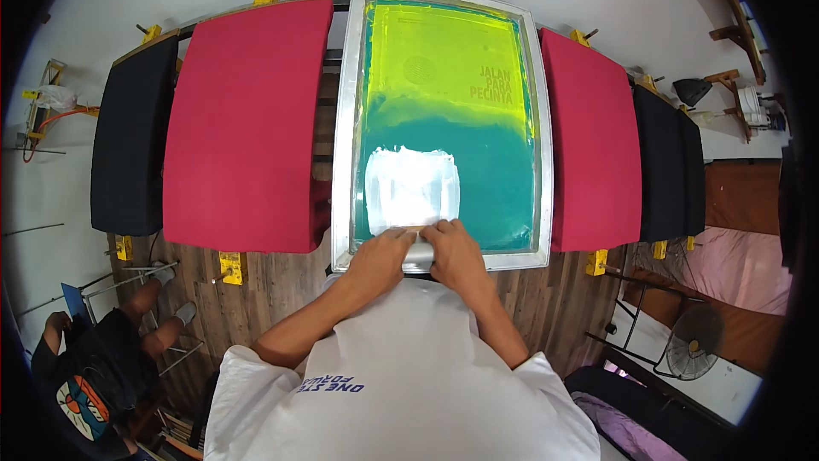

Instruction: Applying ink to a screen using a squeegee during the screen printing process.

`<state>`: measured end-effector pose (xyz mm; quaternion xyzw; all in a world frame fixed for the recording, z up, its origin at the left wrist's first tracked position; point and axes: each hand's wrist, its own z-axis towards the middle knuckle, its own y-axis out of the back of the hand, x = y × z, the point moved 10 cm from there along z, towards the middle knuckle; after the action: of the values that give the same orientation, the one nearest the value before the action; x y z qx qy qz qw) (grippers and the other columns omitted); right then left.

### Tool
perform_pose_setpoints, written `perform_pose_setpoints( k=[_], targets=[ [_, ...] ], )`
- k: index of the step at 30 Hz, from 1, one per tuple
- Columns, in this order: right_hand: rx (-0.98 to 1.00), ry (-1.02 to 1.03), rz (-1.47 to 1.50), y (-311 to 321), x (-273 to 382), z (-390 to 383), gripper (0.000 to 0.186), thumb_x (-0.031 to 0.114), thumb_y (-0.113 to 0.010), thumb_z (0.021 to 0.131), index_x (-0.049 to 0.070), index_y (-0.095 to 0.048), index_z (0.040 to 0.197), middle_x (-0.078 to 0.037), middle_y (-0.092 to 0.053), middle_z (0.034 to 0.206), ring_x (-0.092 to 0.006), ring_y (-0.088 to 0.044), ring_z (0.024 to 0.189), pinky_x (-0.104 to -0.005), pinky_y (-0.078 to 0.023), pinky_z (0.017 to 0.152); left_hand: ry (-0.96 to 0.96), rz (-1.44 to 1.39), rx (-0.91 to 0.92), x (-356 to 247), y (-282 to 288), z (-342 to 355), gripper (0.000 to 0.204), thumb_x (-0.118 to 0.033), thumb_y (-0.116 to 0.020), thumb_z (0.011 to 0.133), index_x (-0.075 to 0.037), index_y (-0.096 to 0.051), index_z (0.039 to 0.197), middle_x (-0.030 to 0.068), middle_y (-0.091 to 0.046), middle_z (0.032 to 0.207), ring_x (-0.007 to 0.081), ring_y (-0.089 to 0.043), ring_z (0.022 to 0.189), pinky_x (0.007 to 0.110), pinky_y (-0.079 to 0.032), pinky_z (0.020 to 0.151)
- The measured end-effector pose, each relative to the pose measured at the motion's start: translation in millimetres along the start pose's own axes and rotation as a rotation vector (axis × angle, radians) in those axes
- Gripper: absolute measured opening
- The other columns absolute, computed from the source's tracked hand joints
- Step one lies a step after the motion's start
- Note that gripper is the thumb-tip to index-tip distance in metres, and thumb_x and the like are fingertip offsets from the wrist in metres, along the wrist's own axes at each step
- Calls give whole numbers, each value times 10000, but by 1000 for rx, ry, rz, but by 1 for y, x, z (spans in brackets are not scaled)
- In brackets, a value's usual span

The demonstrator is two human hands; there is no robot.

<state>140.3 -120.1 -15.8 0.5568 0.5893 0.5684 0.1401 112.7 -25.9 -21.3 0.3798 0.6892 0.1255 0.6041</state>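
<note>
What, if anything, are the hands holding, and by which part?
The left hand and right hand seem to grip a squeegee-like tool, apparently by its handle; most of it is hidden.

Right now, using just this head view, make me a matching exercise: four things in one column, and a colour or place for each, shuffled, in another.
Column one
1. Frame
2. Ink-like patch
3. Fan
4. Left hand and right hand

Column two
A. At the picture's lower right
B. Close together at the frame's near side
C. Silvery, around the green-and-yellow mesh
D. White, on the mesh

Pairs: 1-C, 2-D, 3-A, 4-B.
</note>
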Motion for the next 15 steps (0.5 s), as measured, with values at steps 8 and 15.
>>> perform_pose_setpoints(
  k=[8, 15],
  targets=[
    [-78, 11, -101, 37, -10, 70, 398, -53, -658, 678, 75, -654, 1055, -130, -638, 1030, -369, -581, 988, -453, -531, 820, 71, 44, -64, 20, 40, 72, 562, 140, -542, 722, -33, -622, 1250, 242, -663, 1131, 397, -643, 1038, 452, -539, 856],
    [-198, 86, -70, 3, 6, 4, 371, -64, -639, 686, 51, -629, 1038, -134, -593, 1049, -348, -564, 1007, -444, -521, 745, -111, 142, -153, 4, 1, 0, 606, 139, -573, 701, -6, -566, 1290, 209, -511, 1393, 408, -574, 1179, 449, -508, 974]
  ],
)
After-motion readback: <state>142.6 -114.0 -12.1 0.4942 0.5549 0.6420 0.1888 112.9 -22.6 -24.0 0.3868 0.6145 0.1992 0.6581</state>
